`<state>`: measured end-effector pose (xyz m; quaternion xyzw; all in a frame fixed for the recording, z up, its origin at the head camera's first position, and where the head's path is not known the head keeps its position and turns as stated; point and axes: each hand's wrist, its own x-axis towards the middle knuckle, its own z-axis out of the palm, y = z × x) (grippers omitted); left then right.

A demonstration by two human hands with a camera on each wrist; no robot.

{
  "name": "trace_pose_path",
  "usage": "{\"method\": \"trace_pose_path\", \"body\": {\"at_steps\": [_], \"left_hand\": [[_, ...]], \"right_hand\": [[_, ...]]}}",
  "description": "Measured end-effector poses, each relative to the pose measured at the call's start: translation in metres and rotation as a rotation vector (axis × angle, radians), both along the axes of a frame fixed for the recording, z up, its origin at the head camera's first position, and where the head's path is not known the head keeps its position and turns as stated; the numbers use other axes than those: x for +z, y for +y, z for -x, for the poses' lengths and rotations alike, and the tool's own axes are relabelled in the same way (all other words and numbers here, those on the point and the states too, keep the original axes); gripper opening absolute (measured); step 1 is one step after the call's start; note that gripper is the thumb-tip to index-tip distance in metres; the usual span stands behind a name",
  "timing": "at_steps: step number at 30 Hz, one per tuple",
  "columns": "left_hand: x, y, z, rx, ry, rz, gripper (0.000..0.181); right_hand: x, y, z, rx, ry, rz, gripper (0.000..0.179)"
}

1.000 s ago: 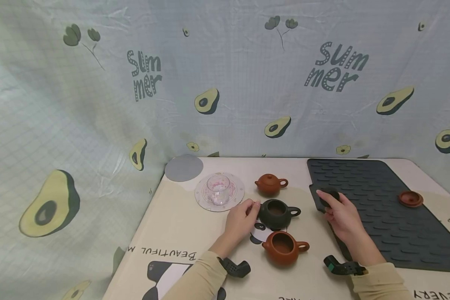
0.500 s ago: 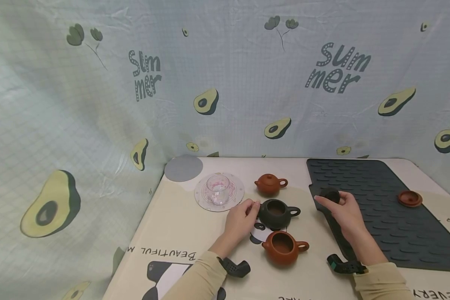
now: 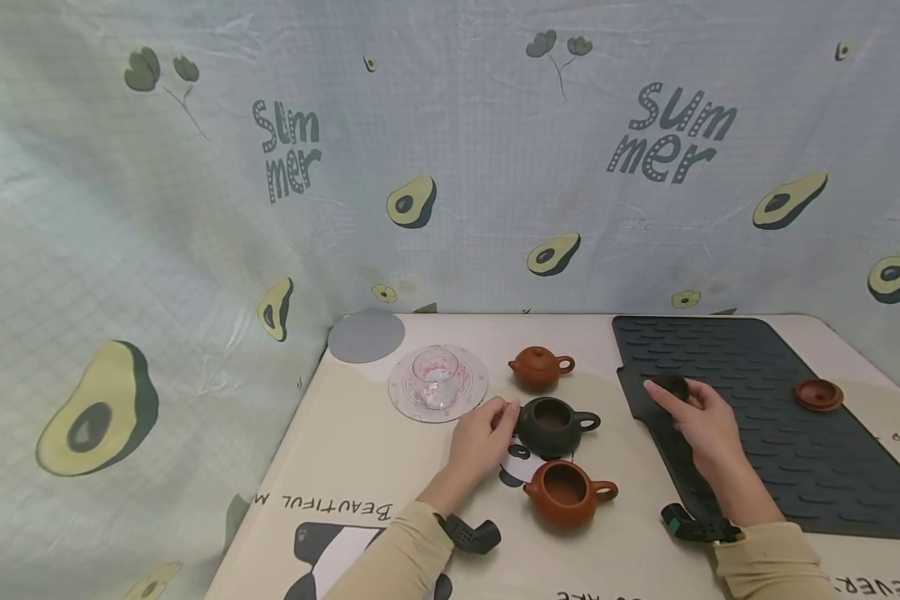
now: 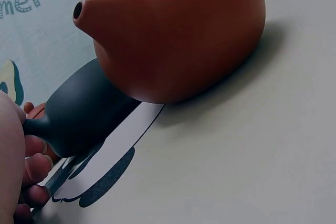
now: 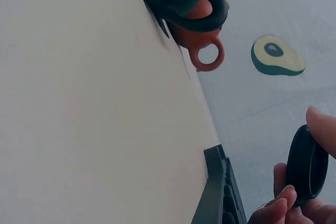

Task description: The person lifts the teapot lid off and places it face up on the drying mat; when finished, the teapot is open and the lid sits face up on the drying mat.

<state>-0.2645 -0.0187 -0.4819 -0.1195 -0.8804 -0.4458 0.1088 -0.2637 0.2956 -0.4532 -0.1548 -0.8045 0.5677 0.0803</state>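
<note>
In the head view, the right hand [image 3: 708, 425] had shifted slightly rightward with the lid [image 3: 673, 386], while the left hand [image 3: 480, 437] had stayed at the black pot [image 3: 546, 440]. The lid sat pinched at the right fingertips over the left part of the mat [image 3: 765, 467]; the black pot's uncovered mouth lay left of it, well apart.

In the left wrist view, the left fingers pinched the black pot's spout at lower left, and the red pot [image 4: 184, 40] filled the top.

In the right wrist view, thumb and fingers gripped the lid by its edge at lower right. Its long axis ran nearly vertical in the frame, hollow facing right, away from the mat. The black pot's handle showed at top centre.
</note>
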Motion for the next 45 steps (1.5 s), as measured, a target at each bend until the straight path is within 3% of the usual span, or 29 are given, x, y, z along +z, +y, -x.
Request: {"method": "trace_pose_path", "body": {"at_steps": [6,13,22,45], "left_hand": [[-0.001,0.000,0.000,-0.001,-0.005,0.004,0.033],[-0.002,0.001,0.000,-0.002,-0.013,0.006,0.033],[-0.001,0.003,0.000,-0.002,-0.019,0.009,0.032],[0.000,-0.001,0.001,-0.008,-0.019,0.011,0.035]], "right_hand": [[0.000,0.008,-0.001,-0.015,-0.006,-0.011,0.094],[-0.001,0.022,-0.002,-0.109,-0.033,0.013,0.094],[-0.004,0.030,-0.003,-0.212,0.002,0.031,0.095],[-0.001,0.046,0.000,-0.280,0.028,0.109,0.090]]}}
